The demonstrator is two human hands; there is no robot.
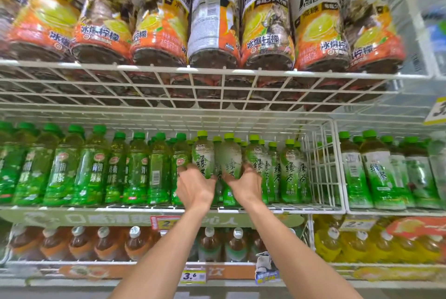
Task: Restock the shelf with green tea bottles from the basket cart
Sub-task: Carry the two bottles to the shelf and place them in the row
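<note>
Both my arms reach up to the middle wire shelf (289, 209). My left hand (194, 184) grips a green tea bottle (203, 153) with a light-green cap and pale label. Right beside it, my right hand (246, 184) grips a second green tea bottle (231, 153) of the same kind. Both bottles stand upright at the shelf's front edge, touching each other. More of the same green tea bottles (289, 168) stand in rows just to their right. The basket cart is out of view.
Darker green bottles (96, 168) fill the shelf's left part. A white wire divider (321, 168) closes the section on the right, with more tea bottles (379, 173) beyond. Large lemon tea bottles (217, 21) stand on the shelf above, brown and yellow drinks below.
</note>
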